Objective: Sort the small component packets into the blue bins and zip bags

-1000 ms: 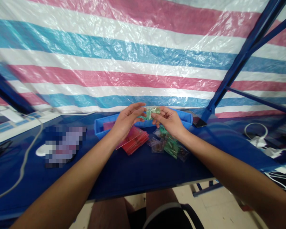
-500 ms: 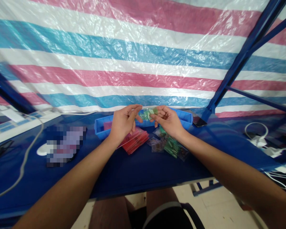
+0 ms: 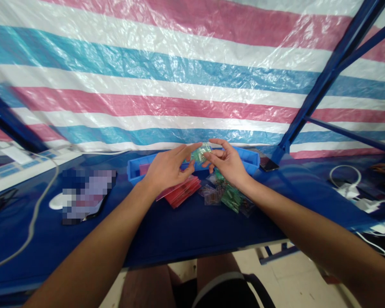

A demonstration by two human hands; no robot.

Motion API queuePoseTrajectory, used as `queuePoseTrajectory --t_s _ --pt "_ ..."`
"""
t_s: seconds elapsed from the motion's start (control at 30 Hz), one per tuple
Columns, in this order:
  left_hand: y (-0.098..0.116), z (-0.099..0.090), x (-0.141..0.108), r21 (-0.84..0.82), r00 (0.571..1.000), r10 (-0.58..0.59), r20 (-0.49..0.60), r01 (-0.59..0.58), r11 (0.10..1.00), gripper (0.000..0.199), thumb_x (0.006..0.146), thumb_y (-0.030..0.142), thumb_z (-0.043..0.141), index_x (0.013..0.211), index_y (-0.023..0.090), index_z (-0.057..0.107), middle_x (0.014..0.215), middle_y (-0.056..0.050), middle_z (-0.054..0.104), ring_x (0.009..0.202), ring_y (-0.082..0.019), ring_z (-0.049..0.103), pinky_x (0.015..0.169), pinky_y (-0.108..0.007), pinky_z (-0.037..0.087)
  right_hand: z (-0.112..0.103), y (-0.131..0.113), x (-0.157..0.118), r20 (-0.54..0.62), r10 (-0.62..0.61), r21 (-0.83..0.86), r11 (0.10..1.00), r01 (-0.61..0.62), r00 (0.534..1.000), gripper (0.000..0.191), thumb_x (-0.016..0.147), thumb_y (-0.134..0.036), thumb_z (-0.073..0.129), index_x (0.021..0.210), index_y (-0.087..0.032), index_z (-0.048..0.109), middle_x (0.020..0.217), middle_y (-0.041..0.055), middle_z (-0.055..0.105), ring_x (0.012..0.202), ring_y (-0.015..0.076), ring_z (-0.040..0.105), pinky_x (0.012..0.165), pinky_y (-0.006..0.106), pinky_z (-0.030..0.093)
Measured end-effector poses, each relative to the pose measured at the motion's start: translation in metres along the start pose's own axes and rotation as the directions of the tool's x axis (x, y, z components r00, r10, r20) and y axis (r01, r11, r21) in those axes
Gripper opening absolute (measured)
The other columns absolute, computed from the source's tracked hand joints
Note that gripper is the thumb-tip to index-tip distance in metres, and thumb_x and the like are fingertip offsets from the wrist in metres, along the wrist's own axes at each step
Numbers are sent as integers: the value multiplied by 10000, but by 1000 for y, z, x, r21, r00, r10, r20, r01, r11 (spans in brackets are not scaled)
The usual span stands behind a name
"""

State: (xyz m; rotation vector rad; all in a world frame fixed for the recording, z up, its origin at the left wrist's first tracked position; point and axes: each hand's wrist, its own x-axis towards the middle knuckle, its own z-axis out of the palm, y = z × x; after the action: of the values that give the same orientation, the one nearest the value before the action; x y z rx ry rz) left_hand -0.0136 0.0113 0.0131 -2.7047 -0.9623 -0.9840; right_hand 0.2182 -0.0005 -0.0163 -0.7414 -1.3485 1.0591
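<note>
A small clear packet with green contents is held up above the blue bin, between my two hands. My right hand pinches its right side between thumb and fingers, the index finger raised. Against the packet's left edge, my left hand has its thumb and fingers closed in. Beneath my left hand lies a stack of red plastic bags. Loose clear and green packets are heaped on the table by my right wrist; their contents are too small to name.
Behind my hands stands a long blue bin. A dark phone lies at its right end. White chargers and cables are at the right, a power strip and a partly blurred-out item at the left. Striped sheeting hangs behind.
My left hand has turned, bringing its thumb and fingers around the packet's left edge. The packet has tilted more upright. My right index finger has lifted. A brownish blurred shape has appeared at the far right.
</note>
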Motion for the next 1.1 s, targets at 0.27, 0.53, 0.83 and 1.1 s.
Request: queuePoseTrajectory --t_s 0.27,0.53,0.83,1.1 --pt "-11 5 1 -45 994 61 -87 -65 997 317 1102 383 588 1349 353 785 1473 -98 674 1214 -271 678 1002 -406 558 0 -7 0 22 55 -14 998 -55 998 645 806 -666 897 1213 -265 598 714 -44 732 640 204 739 522 296 556" --pt "-30 9 0 95 997 -82 9 80 992 434 1040 203 497 1338 244 810 1357 -131 738 1252 -353 652 1134 -532 526 -7 1 2 1 9 -98 995 -9 1000 572 882 -686 816 1224 -258 650 964 33 794 763 209 747 475 279 484" --pt "-13 7 4 -31 1000 -8 -1 8 999 365 1110 353 515 1271 202 806 1177 -126 806 1140 -334 699 1116 -516 520 -36 -27 4 477 -14 -793 425 437 879 171 1054 -336 680 1159 -231 767 978 64 794 812 222 700 785 344 471" --pt "6 16 -1 -156 987 76 140 -54 986 320 1103 323 531 1254 249 802 1180 -106 823 1109 -310 746 1030 -456 559 -32 -37 -7 542 206 -834 250 492 815 278 900 -461 843 930 -241 676 976 66 757 974 288 722 811 373 499"
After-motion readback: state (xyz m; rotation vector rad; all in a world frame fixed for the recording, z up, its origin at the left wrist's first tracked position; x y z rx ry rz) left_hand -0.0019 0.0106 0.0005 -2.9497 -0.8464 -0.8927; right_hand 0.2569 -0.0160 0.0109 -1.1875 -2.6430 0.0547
